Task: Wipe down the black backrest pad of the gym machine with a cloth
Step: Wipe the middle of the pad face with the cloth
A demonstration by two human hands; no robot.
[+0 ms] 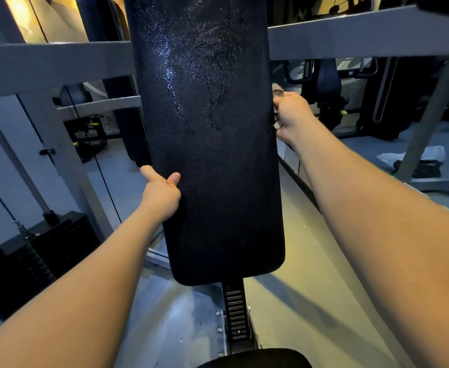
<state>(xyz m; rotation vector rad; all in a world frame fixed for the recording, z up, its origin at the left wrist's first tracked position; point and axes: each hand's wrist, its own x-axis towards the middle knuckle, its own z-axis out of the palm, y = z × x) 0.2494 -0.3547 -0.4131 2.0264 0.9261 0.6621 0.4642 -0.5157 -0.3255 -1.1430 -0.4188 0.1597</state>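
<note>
Head view: the black backrest pad point(212, 160) stands upright in the middle of the frame, mounted on a notched adjustment post point(235, 312) above the seat pad point(255, 358).

The left hand point(160, 192) grips the pad's left edge low down. Its thumb lies on the front face and its fingers point(146, 170) curl round towards the back, apparently to steady the pad.

The right hand point(291, 115) is at the right edge, higher up, closed round a light cloth point(277, 89). Only small bits of the cloth show above and below the fist. How it lies against the pad's side cannot be told.

The upper and middle front face glistens with wet streaks and droplets, so that part looks wiped or at least wetted. The lower third looks matte and dry.

My judgement is that the job is part done: the right edge is in hand now, and the lower face and left edge are probably left.

A grey frame crossbeam point(58, 59) runs behind the pad.
</note>
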